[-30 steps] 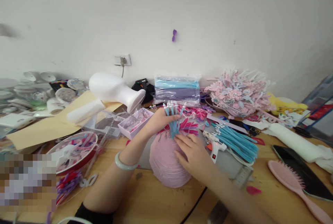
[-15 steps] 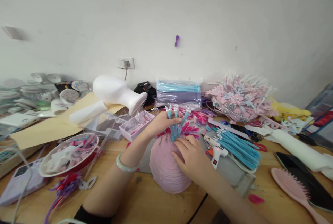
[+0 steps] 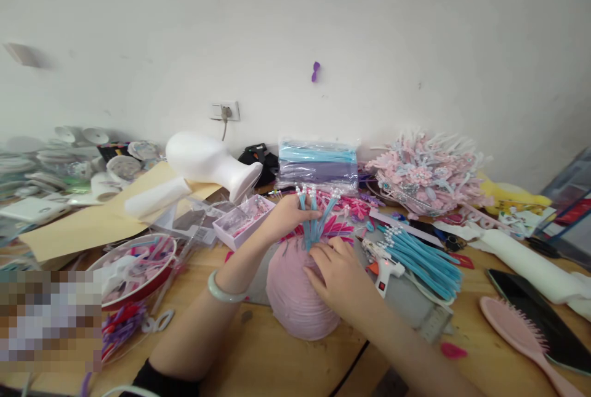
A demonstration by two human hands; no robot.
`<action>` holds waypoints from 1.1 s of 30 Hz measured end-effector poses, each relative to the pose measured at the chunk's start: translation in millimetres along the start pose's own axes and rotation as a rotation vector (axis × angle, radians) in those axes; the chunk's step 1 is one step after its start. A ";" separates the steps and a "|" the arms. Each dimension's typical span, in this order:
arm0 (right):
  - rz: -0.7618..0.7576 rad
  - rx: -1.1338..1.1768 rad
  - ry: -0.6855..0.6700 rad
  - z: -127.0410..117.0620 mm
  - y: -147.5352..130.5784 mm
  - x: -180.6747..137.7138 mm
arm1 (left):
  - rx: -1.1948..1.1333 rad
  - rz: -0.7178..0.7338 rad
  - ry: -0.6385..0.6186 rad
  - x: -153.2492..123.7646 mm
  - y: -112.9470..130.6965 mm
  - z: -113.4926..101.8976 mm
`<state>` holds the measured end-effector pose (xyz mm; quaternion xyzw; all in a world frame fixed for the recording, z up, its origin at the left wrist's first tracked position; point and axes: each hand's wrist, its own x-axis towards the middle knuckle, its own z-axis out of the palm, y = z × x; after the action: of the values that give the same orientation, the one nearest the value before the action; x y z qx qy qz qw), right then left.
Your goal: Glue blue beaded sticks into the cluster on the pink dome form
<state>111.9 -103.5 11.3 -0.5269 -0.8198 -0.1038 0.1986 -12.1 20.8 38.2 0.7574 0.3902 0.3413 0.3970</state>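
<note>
Just above a round pink form (image 3: pixel 302 298) wrapped in ridged rows, my left hand (image 3: pixel 292 217) is closed around upright blue pipe cleaners (image 3: pixel 315 224) tipped with white beads. My right hand (image 3: pixel 339 271) lies against the form's upper right side, its fingertips closed at the foot of these blue stems. Exactly how the fingers grip there is partly hidden. Behind them lie pink pipe cleaners (image 3: pixel 339 228). To the right of my right hand are a white glue gun (image 3: pixel 388 272) and a bundle of loose blue bead-tipped pipe cleaners (image 3: pixel 427 264).
On the left are a red-and-white bowl (image 3: pixel 170 264) of scraps, a lilac box (image 3: pixel 231 234) and a white mannequin head (image 3: pixel 198 160). A pile of pink flowers (image 3: pixel 425 172) stands at back right. A pink hairbrush (image 3: pixel 510 323) and black tablet (image 3: pixel 554 329) lie at right.
Both hands hold nearly the same pose at the pink form. The view has shifted very slightly. A pixelated patch now covers the lower left area.
</note>
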 end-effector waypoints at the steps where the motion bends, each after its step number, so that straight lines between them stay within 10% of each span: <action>1: 0.001 0.003 -0.002 0.0 -0.2 -0.4 | 0.003 0.000 0.008 -0.2 0.8 0.6; 21: 0.021 0.002 -0.011 0.6 -4.6 -1.9 | 0.253 0.119 0.234 -13.7 17.6 11.5; 33: 0.017 -0.003 -0.005 0.4 -4.4 -2.8 | 0.213 0.186 0.132 -11.6 18.7 6.4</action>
<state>108.9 -107.6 9.8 -0.5342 -0.8158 -0.1019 0.1968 -6.2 1.6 49.1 0.8038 0.3779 0.3825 0.2546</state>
